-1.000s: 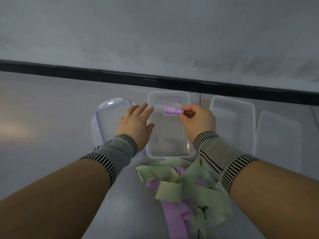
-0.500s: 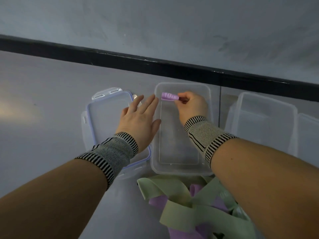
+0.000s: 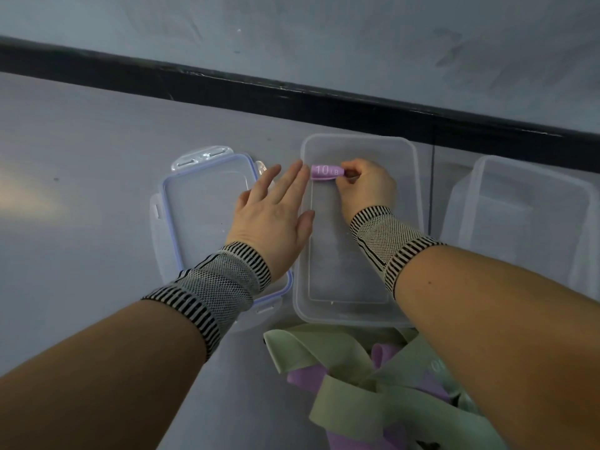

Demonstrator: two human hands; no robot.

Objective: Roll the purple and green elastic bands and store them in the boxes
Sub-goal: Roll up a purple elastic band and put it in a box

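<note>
1. The right hand (image 3: 365, 188) pinches a small rolled purple band (image 3: 325, 172) by its right end, just above centre of the frame, over the far end of the open clear box (image 3: 412, 222). White "10 LB" print faces up.
2. The left hand (image 3: 276, 216) lies flat with straight fingers, its fingertips at the roll's left end; it holds nothing.
3. The roll looks light, soft and rubbery. I'd judge it wants to spring open once let go, so pressing along its whole length holds better than one end.
4. Loose green and purple bands (image 3: 357, 378) lie tangled at lower centre, just in front of the box. They look limp and floppy, best lifted by one free end.
5. A lid (image 3: 207, 203) sits left of the box; another clear box (image 3: 519, 203) stands at the right.
</note>
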